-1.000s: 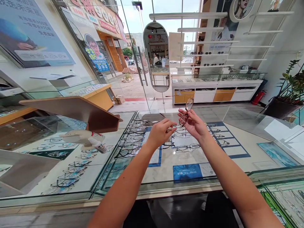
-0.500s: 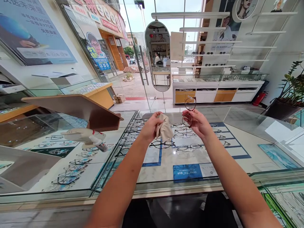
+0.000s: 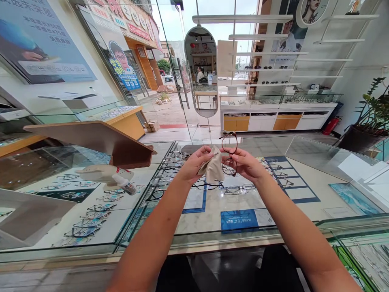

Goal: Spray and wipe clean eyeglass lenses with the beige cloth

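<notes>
My left hand (image 3: 196, 163) pinches a beige cloth (image 3: 215, 167), which hangs down beside its fingers. A pair of round, dark-rimmed glasses (image 3: 229, 165) is in my right hand (image 3: 246, 163), tilted so one lens sits above the other. Cloth and glasses are close together over the glass counter, and whether they touch is hard to tell. Beneath the cloth lies a black-framed pair (image 3: 209, 187), partly hidden, and a thin-framed pair (image 3: 240, 190) lies to its right.
Several glasses (image 3: 88, 219) fill the left display case. A white bottle (image 3: 127, 185) stands near a brown stand (image 3: 121, 152). On the near counter lies a blue and white card (image 3: 240, 221). An oval mirror (image 3: 201, 73) and a plant (image 3: 372, 115) are farther back.
My right hand has moved left with the round glasses, bringing them close to the cloth and turning them slightly. My left hand and the cloth have shifted a little.
</notes>
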`<state>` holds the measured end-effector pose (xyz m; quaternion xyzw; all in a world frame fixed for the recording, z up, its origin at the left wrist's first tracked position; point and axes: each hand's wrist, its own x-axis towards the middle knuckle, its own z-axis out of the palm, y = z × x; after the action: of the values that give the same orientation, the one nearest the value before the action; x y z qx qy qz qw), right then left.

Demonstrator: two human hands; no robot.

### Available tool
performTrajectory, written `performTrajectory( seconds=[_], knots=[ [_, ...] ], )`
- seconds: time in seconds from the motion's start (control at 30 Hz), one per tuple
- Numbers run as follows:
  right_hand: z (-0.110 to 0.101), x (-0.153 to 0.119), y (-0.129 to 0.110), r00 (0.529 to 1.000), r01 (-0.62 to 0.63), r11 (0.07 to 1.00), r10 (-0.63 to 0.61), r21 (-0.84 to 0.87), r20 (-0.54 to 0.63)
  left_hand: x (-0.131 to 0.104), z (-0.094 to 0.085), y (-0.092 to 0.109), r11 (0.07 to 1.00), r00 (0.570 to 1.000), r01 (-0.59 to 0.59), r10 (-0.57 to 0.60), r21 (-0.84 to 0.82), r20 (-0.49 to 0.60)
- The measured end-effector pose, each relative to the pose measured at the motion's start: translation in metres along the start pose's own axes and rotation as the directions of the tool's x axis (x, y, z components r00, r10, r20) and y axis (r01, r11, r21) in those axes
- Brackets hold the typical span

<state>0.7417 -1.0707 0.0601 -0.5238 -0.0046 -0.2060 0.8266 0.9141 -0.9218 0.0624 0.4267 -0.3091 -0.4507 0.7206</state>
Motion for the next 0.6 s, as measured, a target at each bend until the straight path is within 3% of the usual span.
performTrajectory(
  seconds=[0.27, 0.43, 0.6],
  knots=[
    [0.0035, 0.0028, 0.0100, 0.997, -0.076, 0.996, 0.076, -0.053, 0.009, -0.0055, 0.0025, 0.0017, 0.999, 0.997, 0.023, -0.026, 0.036, 0.075],
    [0.0040, 0.0039, 0.0081, 0.996, -0.054, 0.998, 0.053, -0.016, -0.068, -0.0056, 0.0018, 0.0014, 0.993, 0.983, 0.098, -0.107, 0.065, 0.147],
    [0.0008, 0.0046, 0.0057, 0.993, -0.037, 0.999, 0.035, -0.016, -0.116, -0.0039, 0.0000, -0.0008, 0.989, 0.981, 0.135, -0.142, 0.064, 0.132]
  ],
)
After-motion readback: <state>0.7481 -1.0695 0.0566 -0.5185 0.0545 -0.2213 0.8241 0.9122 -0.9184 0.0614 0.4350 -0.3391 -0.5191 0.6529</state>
